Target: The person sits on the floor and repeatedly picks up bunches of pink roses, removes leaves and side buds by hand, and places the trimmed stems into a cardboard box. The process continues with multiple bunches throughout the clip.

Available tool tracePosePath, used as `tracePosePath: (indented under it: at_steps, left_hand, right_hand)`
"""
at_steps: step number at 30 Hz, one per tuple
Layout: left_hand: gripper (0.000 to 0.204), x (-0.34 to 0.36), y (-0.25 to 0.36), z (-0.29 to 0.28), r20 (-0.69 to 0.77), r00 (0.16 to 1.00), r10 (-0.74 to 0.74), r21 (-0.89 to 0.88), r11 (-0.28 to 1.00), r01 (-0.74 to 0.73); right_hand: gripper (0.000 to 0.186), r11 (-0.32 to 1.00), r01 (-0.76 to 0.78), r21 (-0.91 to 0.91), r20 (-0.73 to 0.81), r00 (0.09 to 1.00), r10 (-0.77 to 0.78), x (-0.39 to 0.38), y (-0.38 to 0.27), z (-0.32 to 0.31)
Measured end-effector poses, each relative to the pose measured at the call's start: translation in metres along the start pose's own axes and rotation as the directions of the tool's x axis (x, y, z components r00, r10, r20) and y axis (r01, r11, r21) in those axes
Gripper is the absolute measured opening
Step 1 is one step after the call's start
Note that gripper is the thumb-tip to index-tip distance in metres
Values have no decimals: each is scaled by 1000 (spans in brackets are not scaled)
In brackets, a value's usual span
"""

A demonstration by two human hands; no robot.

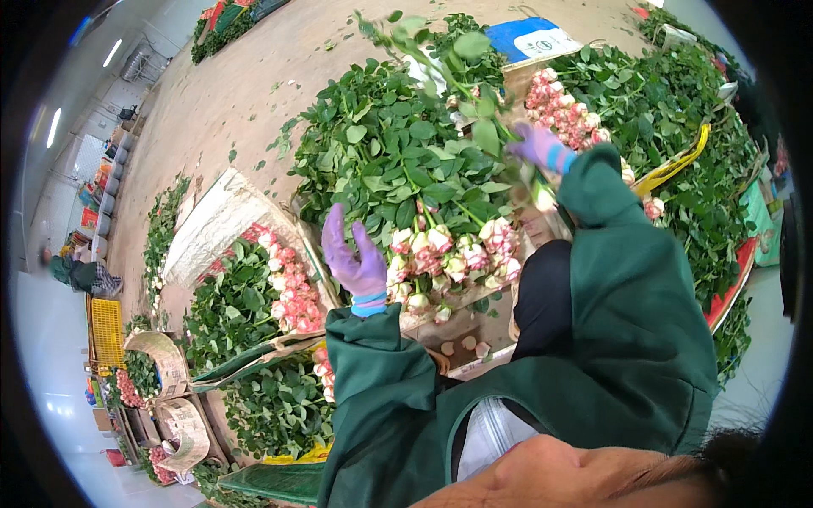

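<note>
My left hand (354, 254), in a purple glove, is raised with its fingers apart and nothing in it. It is just left of a pile of pink-and-white roses (474, 254), whose blooms face me and whose leafy stems point away. My right hand (542, 148), gloved too and slightly blurred, closes around the stem of a single rose (485, 135). That rose's pale bloom hangs below the hand, and its leafy stem slants up and to the left, smeared by motion. Past this hand lies another row of pink roses (563, 110).
Rose bundles in cardboard wraps (229, 220) lie on the left. A blue-and-white sheet (532, 39) is at the back. More greenery (677, 102) with a yellow strap (677, 165) fills the right. A yellow crate (107, 332) and another person (76, 273) are far left.
</note>
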State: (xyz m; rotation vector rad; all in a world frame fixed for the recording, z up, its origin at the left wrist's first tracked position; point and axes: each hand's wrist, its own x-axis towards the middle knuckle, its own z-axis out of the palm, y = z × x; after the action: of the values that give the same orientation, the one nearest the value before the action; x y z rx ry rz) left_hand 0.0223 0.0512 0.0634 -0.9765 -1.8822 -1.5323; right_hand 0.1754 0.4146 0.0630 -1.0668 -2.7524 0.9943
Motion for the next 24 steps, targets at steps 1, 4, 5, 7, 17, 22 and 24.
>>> tracePosePath:
  at_steps: [1,4,5,7,17,22,24]
  left_hand:
    - [40,-1,0,3,-23,999,-26,-51,998,25]
    - [41,0,7,2,37,999,-32,8,999,32]
    - [40,-1,11,7,58,997,-44,21,999,43]
    - [38,-4,11,8,96,993,-73,42,997,69]
    - [39,-13,-2,19,184,978,-94,153,986,66]
    - [40,-15,-2,31,167,985,-49,143,989,25]
    - [40,-19,-2,27,179,977,-114,188,979,80]
  right_hand:
    - [42,997,-14,-77,-56,998,9,-8,24,14]
    - [48,997,-47,-54,-205,978,35,-47,120,81]
    - [48,996,-56,-67,-218,975,40,-61,169,107]
    - [52,990,-128,51,-118,984,134,-91,210,138]
    - [29,566,-364,740,358,925,127,-84,300,192]
    - [28,713,-408,570,417,892,177,-52,320,213]
    - [26,894,-407,189,461,840,285,-37,300,209]
